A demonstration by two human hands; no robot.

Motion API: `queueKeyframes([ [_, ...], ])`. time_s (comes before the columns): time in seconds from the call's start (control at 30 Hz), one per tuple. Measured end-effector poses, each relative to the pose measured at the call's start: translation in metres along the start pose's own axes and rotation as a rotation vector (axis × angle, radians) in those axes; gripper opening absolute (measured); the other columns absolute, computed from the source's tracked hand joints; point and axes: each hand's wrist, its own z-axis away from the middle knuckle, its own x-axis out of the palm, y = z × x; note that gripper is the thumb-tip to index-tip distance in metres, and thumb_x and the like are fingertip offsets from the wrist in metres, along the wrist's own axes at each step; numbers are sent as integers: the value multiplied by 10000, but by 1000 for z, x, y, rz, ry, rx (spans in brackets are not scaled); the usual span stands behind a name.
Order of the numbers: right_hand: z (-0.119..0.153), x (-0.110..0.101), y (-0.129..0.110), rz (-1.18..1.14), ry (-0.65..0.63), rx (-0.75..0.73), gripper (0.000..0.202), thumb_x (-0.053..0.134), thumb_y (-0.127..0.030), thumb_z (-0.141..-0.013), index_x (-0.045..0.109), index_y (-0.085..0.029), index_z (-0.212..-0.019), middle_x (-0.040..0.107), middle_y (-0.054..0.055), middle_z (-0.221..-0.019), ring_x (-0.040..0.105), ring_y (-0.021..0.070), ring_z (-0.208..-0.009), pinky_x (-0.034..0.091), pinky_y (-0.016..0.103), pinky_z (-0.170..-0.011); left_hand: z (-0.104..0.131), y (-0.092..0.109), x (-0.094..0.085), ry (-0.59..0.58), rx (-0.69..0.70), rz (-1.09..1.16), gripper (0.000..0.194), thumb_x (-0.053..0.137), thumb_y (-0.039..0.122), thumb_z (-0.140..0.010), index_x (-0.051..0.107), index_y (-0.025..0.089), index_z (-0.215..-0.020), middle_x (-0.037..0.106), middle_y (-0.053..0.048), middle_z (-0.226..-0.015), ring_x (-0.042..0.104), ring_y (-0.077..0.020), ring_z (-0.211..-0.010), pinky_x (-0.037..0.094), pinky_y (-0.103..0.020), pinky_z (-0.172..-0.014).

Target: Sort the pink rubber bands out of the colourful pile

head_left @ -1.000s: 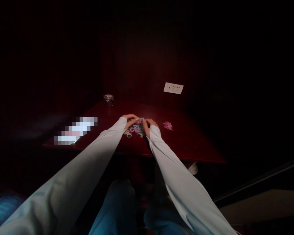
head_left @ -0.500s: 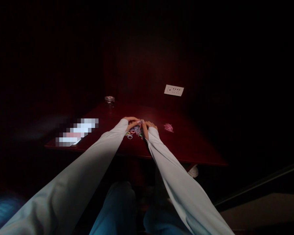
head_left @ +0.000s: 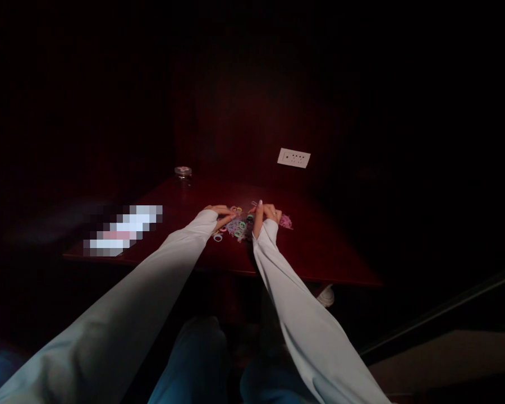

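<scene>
A pile of small coloured hair ties (head_left: 235,227) lies between my hands, in lilac, green, yellow and pink. My left hand (head_left: 219,213) rests at the pile's left edge, its fingers stretched over the ties with a gap to the thumb. Over the pile's right side, my right hand (head_left: 267,214) is closed in a pinch. A thin pale loop, which looks like a hair tie (head_left: 254,203), sticks out from its fingertips. Just beyond that hand sits a separate heap of pink hair ties (head_left: 287,222), partly covered by the fingers.
On the dark red table (head_left: 320,247), a clear lidded jar (head_left: 183,176) stands at the back left. A bright, pixelated phone-like slab (head_left: 124,231) lies at the left edge. A white socket plate (head_left: 293,157) is on the back wall.
My hands have moved apart from where they met over the pile. My right hand has shifted right towards the pink heap, with a thin loop now showing in its fingers.
</scene>
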Motion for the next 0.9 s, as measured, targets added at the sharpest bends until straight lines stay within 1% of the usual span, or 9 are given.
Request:
queueKeyframes([
  [0.1,2,1,-2,-26,102,5,582,327,-515,-1025,684,-232,-663,625,47,-762,485,218,-876,358,344,-839,1,1,-3,-51,4,-153,353,545,502,-901,800,256,-900,742,-21,-857,654,-164,-764,440,-272,-711],
  [0.2,3,5,1,-44,106,-3,589,332,-526,-1021,671,-231,-641,606,44,-733,475,218,-858,352,343,-820,0,5,-6,-47,-33,-223,352,499,476,-924,775,260,-962,755,-20,-938,667,-182,-835,438,-299,-786],
  [0.3,2,7,4,-54,68,-14,591,322,-523,-1023,653,-227,-633,598,42,-727,475,213,-845,349,343,-812,-1,8,-7,-8,-40,-229,358,449,445,-941,748,248,-945,757,-26,-999,661,-190,-919,427,-304,-833],
  [0.43,3,5,2,-21,-44,-25,556,313,-467,-1034,638,-229,-651,614,47,-765,494,214,-879,364,345,-834,0,11,-6,-22,-14,-256,416,432,468,-936,695,232,-717,716,-23,-800,641,-183,-836,401,-297,-782],
  [0.5,4,3,-2,3,-96,-16,542,304,-438,-1040,634,-231,-664,627,54,-796,503,220,-904,372,354,-858,0,12,-6,-24,-2,-263,425,439,474,-931,668,229,-670,690,-23,-745,636,-189,-823,386,-303,-768],
  [0.6,5,-4,-7,23,-138,-27,529,294,-425,-1044,658,-232,-712,648,64,-857,510,229,-942,379,367,-891,1,13,-6,-1,-3,-240,377,437,436,-940,674,234,-727,711,-25,-817,634,-193,-862,380,-307,-785],
  [0.7,2,-14,-6,50,-115,-64,530,288,-436,-1047,684,-234,-758,657,64,-888,510,228,-965,380,362,-906,0,13,-7,44,-50,-249,277,471,396,-936,685,246,-841,729,-22,-909,626,-202,-906,379,-312,-804],
  [0.77,-3,-23,1,98,-92,-99,529,288,-439,-1050,680,-234,-759,652,58,-869,509,220,-952,376,353,-903,0,13,-8,68,-88,-276,246,499,387,-932,681,248,-842,725,-22,-897,616,-208,-899,376,-320,-809],
  [0.9,-13,-32,19,190,-141,-158,515,303,-451,-1052,682,-232,-780,649,59,-853,496,217,-915,364,344,-869,-1,15,-10,55,-112,-303,209,530,360,-924,679,248,-829,714,-22,-892,602,-218,-916,378,-332,-830],
])
